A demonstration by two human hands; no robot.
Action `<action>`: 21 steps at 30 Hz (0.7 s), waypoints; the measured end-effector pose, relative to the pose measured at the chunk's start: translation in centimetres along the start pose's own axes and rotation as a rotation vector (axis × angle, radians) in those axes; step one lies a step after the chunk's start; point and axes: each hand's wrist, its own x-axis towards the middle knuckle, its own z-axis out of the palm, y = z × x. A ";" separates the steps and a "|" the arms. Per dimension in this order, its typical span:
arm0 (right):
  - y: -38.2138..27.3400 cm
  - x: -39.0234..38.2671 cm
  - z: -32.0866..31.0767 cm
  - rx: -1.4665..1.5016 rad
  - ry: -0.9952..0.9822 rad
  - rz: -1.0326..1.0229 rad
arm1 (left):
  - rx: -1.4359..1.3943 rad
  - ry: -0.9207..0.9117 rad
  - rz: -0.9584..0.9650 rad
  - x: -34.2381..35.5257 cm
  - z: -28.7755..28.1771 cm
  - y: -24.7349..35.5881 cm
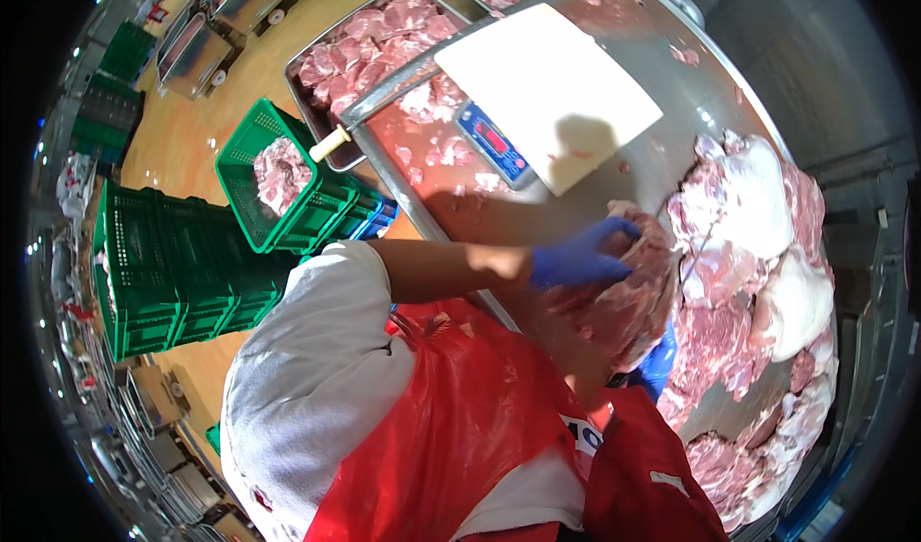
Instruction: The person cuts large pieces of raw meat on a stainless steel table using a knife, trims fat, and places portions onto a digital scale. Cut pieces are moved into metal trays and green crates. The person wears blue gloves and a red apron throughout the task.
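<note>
A large piece of raw, pinkish-red meat [624, 302] is in front of me at the steel table's near side. My left hand [580, 259], in a blue glove, reaches in from the left and grips its upper left side, with thumb and fingers curved onto it. Low on the meat's right side is my right hand [658, 362], also gloved in blue. Most of its fingers are hidden by the meat, so what it holds does not show. Just to the right lies a heap of big raw cuts [715, 302], some with white fat or skin [791, 302].
A white cutting board [556, 91] and a blue scale [494, 146] sit farther up the steel table [441, 192]. A cream handle [331, 144] sticks out at its left edge. Beyond stands a metal bin of meat [369, 48]. Green crates [182, 264] are stacked left.
</note>
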 end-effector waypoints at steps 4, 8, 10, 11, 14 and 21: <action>-3.1 5.6 8.8 -0.099 -0.077 -0.096 | -0.552 0.075 0.169 1.1 -6.6 4.2; -4.2 12.6 18.3 -0.243 -0.097 -0.229 | -0.505 -0.056 0.459 4.2 -16.7 7.3; -4.9 17.0 21.6 -0.293 -0.134 -0.218 | -0.606 -0.021 0.444 4.8 -20.6 7.4; -5.2 19.0 23.3 -0.296 -0.173 -0.166 | -0.657 0.001 0.434 5.4 -22.5 7.2; -5.6 24.5 26.7 -0.679 -0.121 -0.143 | -0.268 0.550 0.228 8.5 -26.0 -0.7; -4.4 27.6 33.7 -1.176 -0.179 -0.142 | 0.160 0.212 0.476 3.8 -37.4 -4.6</action>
